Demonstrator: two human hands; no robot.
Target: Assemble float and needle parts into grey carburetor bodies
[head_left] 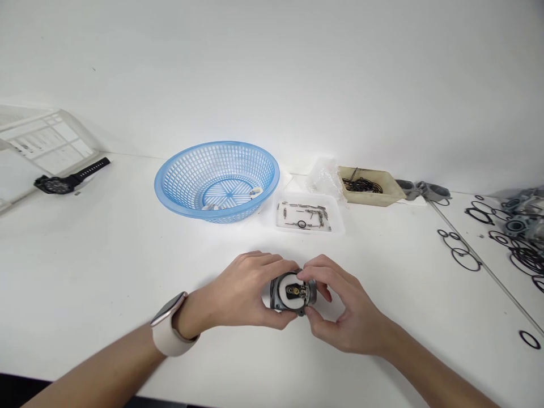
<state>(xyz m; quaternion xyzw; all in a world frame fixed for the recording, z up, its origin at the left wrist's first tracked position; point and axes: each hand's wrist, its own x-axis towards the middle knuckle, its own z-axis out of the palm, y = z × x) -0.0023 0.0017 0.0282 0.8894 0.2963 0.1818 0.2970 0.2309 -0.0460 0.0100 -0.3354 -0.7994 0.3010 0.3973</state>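
White worktable [106, 272] against a white wall [255, 68], with a small grey housing [293, 290] between two hands near the middle.
From where I'm standing, the left hand [244, 292] clasps the housing between thumb and fingers; the right hand [346, 309] pinches its other side with thumb and index finger. A blue basket [158, 190] and a clear tray [339, 225] of small metal parts sit beyond. To the right, a seam [510, 297] crosses the tabletop, black rings [529, 258] scattered about it; far left, a black watch [59, 185] lies flat.
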